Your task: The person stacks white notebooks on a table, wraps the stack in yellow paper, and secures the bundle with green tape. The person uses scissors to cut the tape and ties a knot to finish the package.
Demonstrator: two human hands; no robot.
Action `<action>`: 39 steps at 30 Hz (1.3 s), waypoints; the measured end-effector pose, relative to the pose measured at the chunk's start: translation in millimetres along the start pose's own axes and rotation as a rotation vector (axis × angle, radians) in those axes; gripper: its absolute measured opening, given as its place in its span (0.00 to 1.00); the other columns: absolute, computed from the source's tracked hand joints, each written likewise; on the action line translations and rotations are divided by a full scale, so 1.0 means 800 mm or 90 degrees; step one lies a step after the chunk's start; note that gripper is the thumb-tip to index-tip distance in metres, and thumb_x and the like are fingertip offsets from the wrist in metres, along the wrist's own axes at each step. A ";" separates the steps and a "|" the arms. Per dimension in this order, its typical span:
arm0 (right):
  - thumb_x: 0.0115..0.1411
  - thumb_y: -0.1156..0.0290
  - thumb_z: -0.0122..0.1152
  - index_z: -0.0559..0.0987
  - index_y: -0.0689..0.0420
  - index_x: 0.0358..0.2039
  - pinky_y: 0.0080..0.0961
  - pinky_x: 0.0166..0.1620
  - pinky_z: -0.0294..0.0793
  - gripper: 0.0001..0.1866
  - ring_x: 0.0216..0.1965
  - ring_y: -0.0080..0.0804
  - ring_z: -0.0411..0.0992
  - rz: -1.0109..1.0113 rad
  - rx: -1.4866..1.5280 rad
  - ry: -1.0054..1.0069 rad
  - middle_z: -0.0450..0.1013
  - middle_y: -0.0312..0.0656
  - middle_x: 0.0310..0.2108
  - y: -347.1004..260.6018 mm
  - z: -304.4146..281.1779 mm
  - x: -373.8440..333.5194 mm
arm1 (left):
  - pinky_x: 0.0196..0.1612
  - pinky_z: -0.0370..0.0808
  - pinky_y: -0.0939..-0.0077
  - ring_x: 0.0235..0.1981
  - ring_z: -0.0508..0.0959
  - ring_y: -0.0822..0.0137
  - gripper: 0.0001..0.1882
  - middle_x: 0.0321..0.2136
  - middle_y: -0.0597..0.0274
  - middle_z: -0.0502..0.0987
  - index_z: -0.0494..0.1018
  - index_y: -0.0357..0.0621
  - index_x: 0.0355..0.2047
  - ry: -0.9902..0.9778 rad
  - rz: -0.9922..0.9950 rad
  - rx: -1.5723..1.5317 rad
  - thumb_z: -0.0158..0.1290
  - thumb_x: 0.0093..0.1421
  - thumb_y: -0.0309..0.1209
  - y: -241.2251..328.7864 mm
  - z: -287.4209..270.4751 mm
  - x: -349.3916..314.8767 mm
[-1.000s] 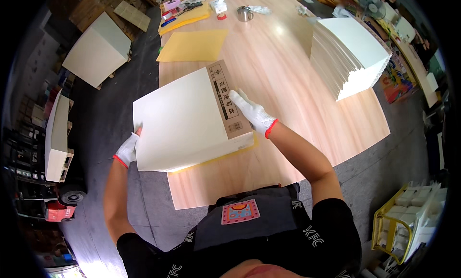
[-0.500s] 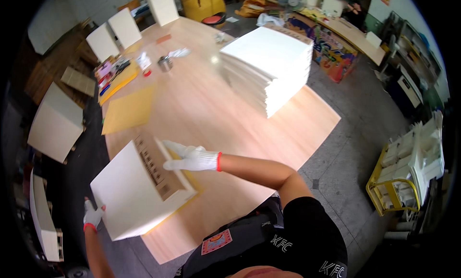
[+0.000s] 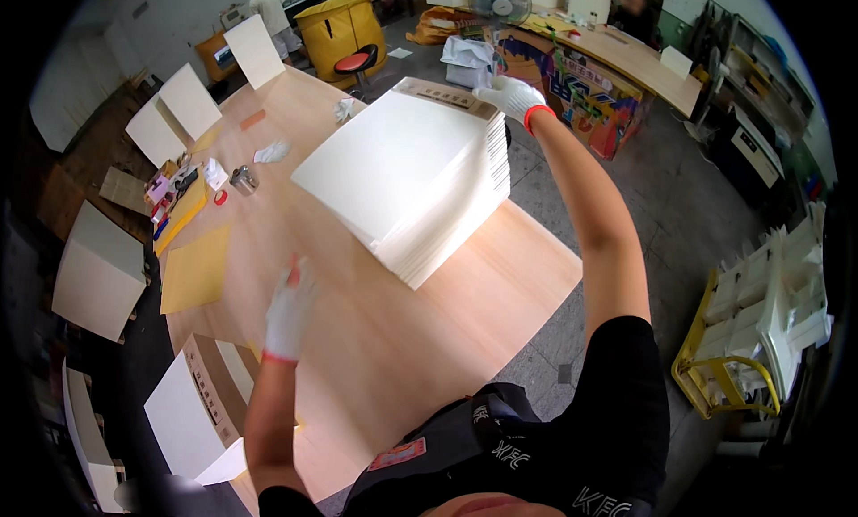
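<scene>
Touching wht stack (image 3: 402, 159), R hand (image 3: 513, 99), cup (image 3: 243, 181) nr tape (image 3: 220, 197)

The right hand (image 3: 514, 100) now reaches the tall white stack's (image 3: 402, 164) brown-banded edge, away from the near stack (image 3: 183, 419). The left hand (image 3: 290, 313), no longer at the near stack's left side, is over the table (image 3: 384, 347).

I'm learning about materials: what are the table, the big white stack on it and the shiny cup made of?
Table: wood or wood-look laminate, smooth, with streaky grain. White stack: probably paper or card, matte, with thin layered edges. Cup: likely metal; it's silvery and shiny.
</scene>
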State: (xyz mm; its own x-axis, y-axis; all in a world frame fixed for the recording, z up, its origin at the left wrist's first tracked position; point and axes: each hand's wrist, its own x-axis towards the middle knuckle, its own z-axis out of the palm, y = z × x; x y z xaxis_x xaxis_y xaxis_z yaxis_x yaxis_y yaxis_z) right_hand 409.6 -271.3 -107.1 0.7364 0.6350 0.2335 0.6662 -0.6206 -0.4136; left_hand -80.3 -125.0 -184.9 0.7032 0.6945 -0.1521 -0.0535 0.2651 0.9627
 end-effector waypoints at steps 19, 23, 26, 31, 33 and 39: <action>0.52 0.37 0.57 0.75 0.64 0.49 0.33 0.39 0.78 0.40 0.42 0.38 0.76 0.038 0.161 -0.434 0.75 0.53 0.42 0.031 -0.008 0.001 | 0.50 0.74 0.67 0.47 0.75 0.63 0.20 0.48 0.62 0.74 0.65 0.45 0.54 0.082 -0.169 -0.152 0.45 0.66 0.41 0.002 0.088 0.170; 0.51 0.35 0.58 0.68 0.67 0.55 0.30 0.45 0.76 0.47 0.46 0.43 0.74 0.122 0.336 -0.450 0.71 0.55 0.47 0.070 0.022 -0.045 | 0.46 0.76 0.70 0.41 0.78 0.66 0.19 0.44 0.63 0.77 0.67 0.44 0.53 0.023 -0.240 -0.071 0.46 0.66 0.41 0.009 0.040 0.192; 0.52 0.37 0.60 0.58 0.69 0.60 0.33 0.46 0.76 0.51 0.47 0.42 0.73 0.150 0.535 -0.324 0.67 0.56 0.52 0.068 0.068 -0.048 | 0.46 0.76 0.71 0.41 0.77 0.69 0.20 0.45 0.64 0.76 0.67 0.43 0.53 0.008 -0.164 -0.025 0.46 0.66 0.42 0.002 0.035 0.192; 0.53 0.41 0.61 0.50 0.65 0.64 0.36 0.55 0.69 0.52 0.57 0.40 0.65 0.117 0.644 -0.417 0.62 0.55 0.57 0.071 0.055 -0.127 | 0.43 0.76 0.75 0.39 0.76 0.73 0.21 0.42 0.66 0.77 0.69 0.42 0.52 0.002 -0.203 -0.025 0.48 0.65 0.43 0.009 0.035 0.117; 0.55 0.44 0.61 0.51 0.63 0.65 0.38 0.59 0.66 0.50 0.59 0.41 0.63 0.094 0.671 -0.453 0.61 0.53 0.59 0.054 0.030 -0.208 | 0.42 0.75 0.75 0.39 0.76 0.74 0.21 0.41 0.65 0.77 0.69 0.41 0.51 0.016 -0.201 -0.006 0.49 0.65 0.43 -0.001 0.021 0.062; 0.56 0.50 0.61 0.58 0.63 0.62 0.35 0.62 0.59 0.42 0.61 0.41 0.59 0.189 0.819 -0.605 0.62 0.50 0.58 0.030 0.067 -0.328 | 0.43 0.75 0.75 0.41 0.77 0.69 0.23 0.43 0.59 0.77 0.68 0.37 0.53 0.036 -0.179 0.045 0.53 0.62 0.37 -0.069 -0.027 -0.084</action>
State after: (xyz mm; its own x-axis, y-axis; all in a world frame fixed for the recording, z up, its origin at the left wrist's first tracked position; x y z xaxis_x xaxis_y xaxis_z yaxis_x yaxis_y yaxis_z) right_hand 226.5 -428.3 -225.5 0.1552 0.9119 -0.3800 -0.3697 -0.3031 -0.8783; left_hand -139.9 -171.3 -232.4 0.6432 0.6365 -0.4257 0.1886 0.4071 0.8937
